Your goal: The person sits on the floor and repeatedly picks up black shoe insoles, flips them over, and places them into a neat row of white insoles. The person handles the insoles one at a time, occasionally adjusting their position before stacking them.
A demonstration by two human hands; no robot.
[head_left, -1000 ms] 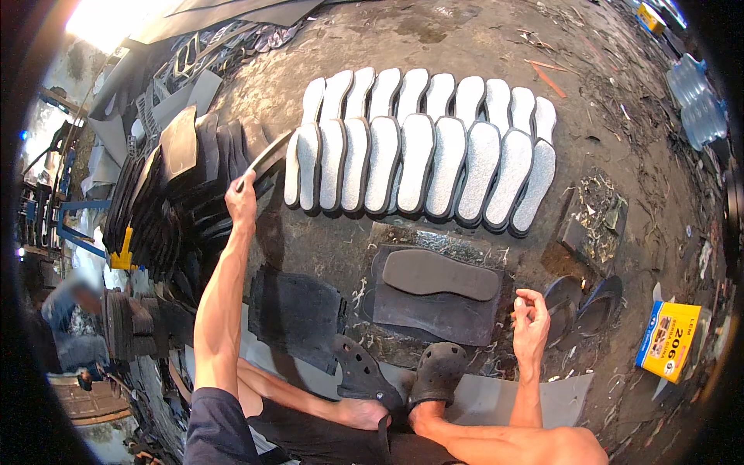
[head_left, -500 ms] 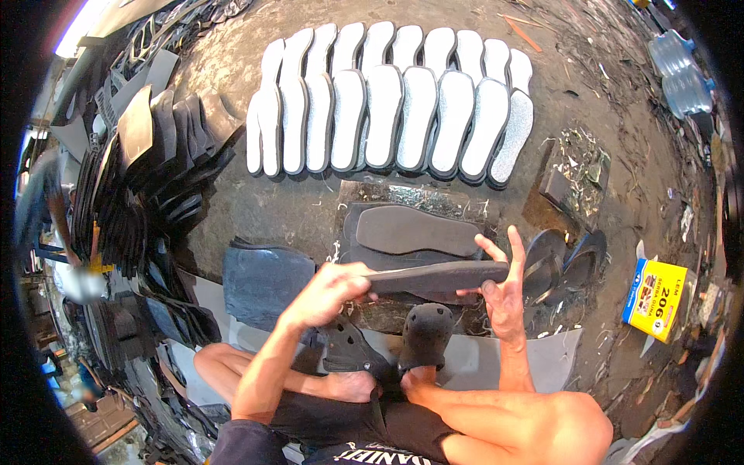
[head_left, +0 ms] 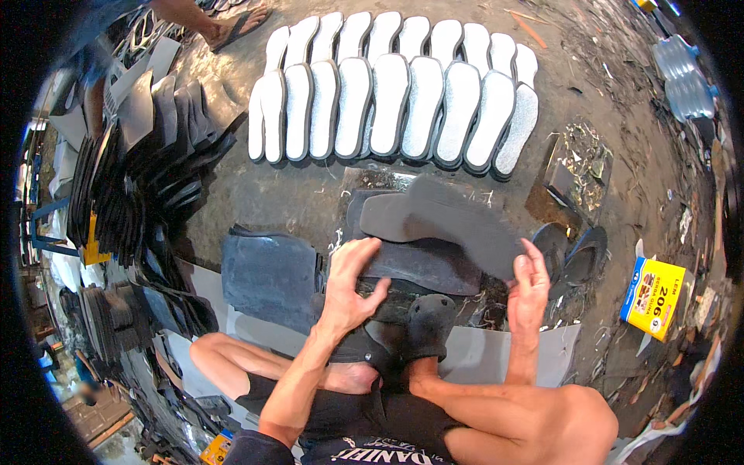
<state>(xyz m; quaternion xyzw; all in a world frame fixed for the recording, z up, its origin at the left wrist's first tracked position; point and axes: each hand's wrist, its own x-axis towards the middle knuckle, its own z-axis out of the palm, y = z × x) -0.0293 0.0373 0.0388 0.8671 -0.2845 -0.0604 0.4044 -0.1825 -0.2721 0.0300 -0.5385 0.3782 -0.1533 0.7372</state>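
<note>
My right hand [head_left: 530, 288] pinches one end of a dark grey shoe sole [head_left: 471, 223], which is tilted and blurred by motion. Part of another dark sole [head_left: 386, 218] shows beneath its far end, lying on a dark sheet piece [head_left: 434, 267]. Empty, with thumb and fingers apart, my left hand [head_left: 350, 288] hovers at the left end of these pieces. Beyond them stand two rows of white-faced soles with dark edges [head_left: 390, 101].
Dark sheets [head_left: 267, 267] lie at left, near tall stacks of cut pieces [head_left: 108, 186]. At right are a scrap-covered block [head_left: 577, 170], a pair of sandals [head_left: 583, 260] and a yellow-and-blue box [head_left: 652, 298]. Another person's foot [head_left: 240, 27] is at upper left.
My left hand has let go of the sole and opened. My right hand has kept it, swinging its other end away from me. Another person's leg and foot have entered at upper left.
</note>
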